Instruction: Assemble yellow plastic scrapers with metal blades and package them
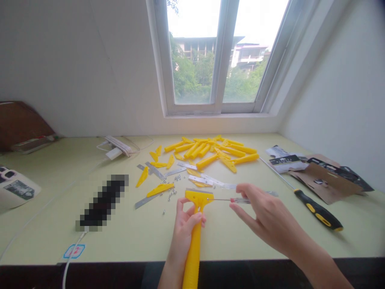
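Observation:
My left hand (185,224) is wrapped round the neck of a yellow scraper (192,257), its wide head pointing away from me and its handle running off the bottom of the view. A metal blade (198,190) lines the front edge of that head. In the fingers of my right hand (267,216) is a small screwdriver (221,199) with a clear handle, lying sideways. Its thin shaft reaches left, and the tip meets the right side of the scraper head near a screw. Small loose screws (172,195) lie on the table left of the head.
Behind my hands is a pile of yellow scraper handles (207,162). Yellow head plates (160,189) and loose blades (146,200) lie to its left. A larger black-and-yellow screwdriver (319,210) and packaging (325,182) are at right. A pixelated dark object (102,204) with a cable lies left.

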### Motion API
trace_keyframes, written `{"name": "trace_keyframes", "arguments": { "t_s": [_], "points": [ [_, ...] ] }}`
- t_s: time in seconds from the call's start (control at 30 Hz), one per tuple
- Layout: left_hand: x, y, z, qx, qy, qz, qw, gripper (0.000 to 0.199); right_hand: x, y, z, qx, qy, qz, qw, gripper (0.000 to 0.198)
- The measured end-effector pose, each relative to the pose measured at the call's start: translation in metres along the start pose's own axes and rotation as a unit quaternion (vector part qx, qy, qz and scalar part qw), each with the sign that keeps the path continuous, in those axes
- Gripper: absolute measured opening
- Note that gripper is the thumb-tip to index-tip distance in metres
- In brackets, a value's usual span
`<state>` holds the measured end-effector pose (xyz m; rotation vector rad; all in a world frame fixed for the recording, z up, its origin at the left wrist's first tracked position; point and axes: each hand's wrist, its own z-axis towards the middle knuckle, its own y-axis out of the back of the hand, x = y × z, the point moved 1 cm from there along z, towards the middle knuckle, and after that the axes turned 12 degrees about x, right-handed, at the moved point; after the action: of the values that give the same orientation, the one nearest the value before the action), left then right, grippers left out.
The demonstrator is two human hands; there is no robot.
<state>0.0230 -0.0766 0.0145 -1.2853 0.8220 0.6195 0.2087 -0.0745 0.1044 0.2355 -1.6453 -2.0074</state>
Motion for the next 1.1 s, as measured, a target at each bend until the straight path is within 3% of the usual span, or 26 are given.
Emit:
{"name": "trace_keyframes", "arguments": {
  "t_s": [0.1, 0.2, 0.37, 0.5, 0.67, 0.9, 1.1],
  "points": [
    [0.0, -0.0002, 0.0002, 0.005, -0.006, -0.002, 1.0, 0.037, 0.0006, 0.0045, 0.0004, 0.035, 0.04, 0.033, 0.998, 0.012],
    [0.0001, -0.0006, -0.0002, 0.007, -0.008, -0.005, 1.0, 0.037, 0.0004, 0.0073, 0.0011, 0.013, 0.064, 0.014, 0.998, 0.018],
    [0.0001, -0.0008, -0.0007, 0.008, -0.001, -0.005, 1.0, 0.037, -0.0009, 0.0023, 0.0016, -0.031, 0.035, -0.044, 0.998, 0.031],
    [-0.0002, -0.0006, -0.0003, 0.005, -0.003, -0.004, 1.0, 0.037, -0.0015, 0.001, 0.0004, -0.003, 0.007, 0.016, 1.0, 0.019],
    [-0.0007, -0.001, -0.0007, 0.001, 0.008, 0.001, 1.0, 0.038, -0.0027, 0.0052, -0.0011, 0.034, 0.065, 0.081, 0.994, 0.011],
    [0.0004, 0.0001, -0.0011, 0.007, 0.004, 0.004, 1.0, 0.036, -0.0039, 0.0001, 0.0016, -0.027, 0.037, -0.012, 0.999, 0.028],
    [-0.0003, 0.0004, -0.0002, -0.009, 0.015, -0.003, 1.0, 0.038, -0.0016, 0.0023, 0.0005, 0.025, 0.03, 0.063, 0.997, 0.012]
  ]
}}
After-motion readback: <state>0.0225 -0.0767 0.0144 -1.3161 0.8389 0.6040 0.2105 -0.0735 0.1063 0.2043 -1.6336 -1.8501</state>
